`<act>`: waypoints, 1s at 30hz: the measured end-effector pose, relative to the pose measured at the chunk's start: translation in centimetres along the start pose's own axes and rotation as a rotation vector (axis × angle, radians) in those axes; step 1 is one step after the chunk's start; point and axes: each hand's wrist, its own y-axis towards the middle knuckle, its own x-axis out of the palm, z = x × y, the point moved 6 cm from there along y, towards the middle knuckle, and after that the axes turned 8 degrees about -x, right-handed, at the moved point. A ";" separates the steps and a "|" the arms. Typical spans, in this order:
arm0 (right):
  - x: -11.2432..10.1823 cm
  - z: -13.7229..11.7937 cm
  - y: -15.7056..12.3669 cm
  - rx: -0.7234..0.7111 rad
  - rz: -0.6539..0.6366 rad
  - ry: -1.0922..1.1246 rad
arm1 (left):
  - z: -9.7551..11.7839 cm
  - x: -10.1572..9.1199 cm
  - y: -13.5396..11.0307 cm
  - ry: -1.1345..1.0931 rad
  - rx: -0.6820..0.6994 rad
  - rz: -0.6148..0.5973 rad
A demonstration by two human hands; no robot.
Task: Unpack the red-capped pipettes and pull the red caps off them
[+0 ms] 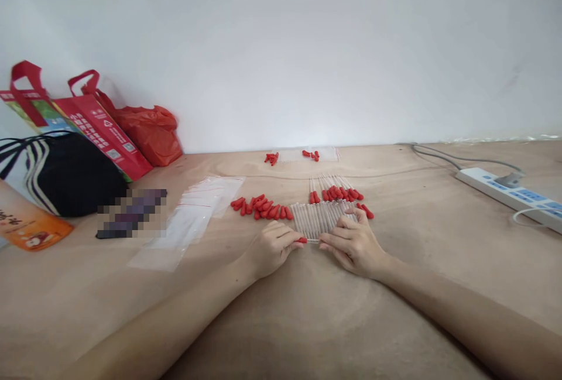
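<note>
My left hand point(274, 245) pinches a small red rubber bulb point(302, 240). Meeting it is the end of a thin clear dropper tube point(312, 241), pinched in my right hand point(356, 242). Whether the tube sits inside the bulb, I cannot tell. Just beyond my fingers lies a row of bare clear tubes point(314, 219), side by side. Loose red bulbs point(263, 207) are heaped to their left. Behind the row rest droppers with red bulbs fitted point(338, 192), their thin tips pointing toward the wall.
Clear zip bags point(193, 210) lie left of the bulbs. More red pieces and a bag point(287, 154) are near the wall. Shopping bags point(105, 128), a black drawstring bag point(79, 175) and an orange packet point(33, 222) stand left; a power strip point(518, 195) lies right.
</note>
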 end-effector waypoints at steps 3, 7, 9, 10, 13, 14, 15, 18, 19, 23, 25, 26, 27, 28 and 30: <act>-0.1 0.0 -0.1 -0.010 -0.004 0.018 | 0.0 -0.1 -0.1 -0.004 0.003 -0.024; -0.2 -0.2 0.0 -0.024 0.006 0.031 | 0.2 -0.2 -0.1 0.000 0.021 -0.028; -0.2 -0.3 0.0 -0.033 0.011 0.038 | 0.3 -0.3 -0.2 0.004 0.037 -0.016; -0.3 -0.2 -0.1 -0.034 0.009 0.041 | 0.3 -0.3 -0.2 0.007 0.044 -0.017; -0.5 0.3 -0.5 -0.008 -0.005 0.044 | -0.3 -0.9 -0.6 0.021 0.014 0.003; -0.7 0.6 -0.8 0.015 -0.004 0.039 | -0.6 -1.2 -0.8 0.022 -0.010 0.023; -0.8 1.1 -1.1 0.043 0.005 0.029 | -1.0 -1.5 -0.9 0.020 -0.037 0.052; -1.1 2.3 -1.7 0.136 0.039 -0.023 | -2.0 -2.4 -1.3 -0.015 -0.117 0.112; -1.0 2.6 -1.8 0.160 0.042 -0.038 | -2.4 -2.7 -1.3 -0.019 -0.148 0.128; -0.5 2.9 -1.6 0.204 0.069 -0.057 | -5.0 -4.6 -1.3 0.091 -0.389 0.301; -0.6 2.9 -1.3 0.214 0.119 -0.059 | -6.8 -5.7 -1.4 0.134 -0.528 0.355; -0.7 2.9 -1.0 0.219 0.141 -0.063 | -7.8 -6.1 -1.4 0.133 -0.582 0.352; -0.8 2.9 -0.8 0.222 0.159 -0.068 | -8.6 -6.3 -1.5 0.125 -0.624 0.341; -0.8 2.9 -0.4 0.222 0.171 -0.073 | -9.3 -6.5 -1.5 0.113 -0.652 0.326; -0.5 2.9 0.3 0.214 0.166 -0.081 | -10.2 -6.7 -1.4 0.094 -0.681 0.304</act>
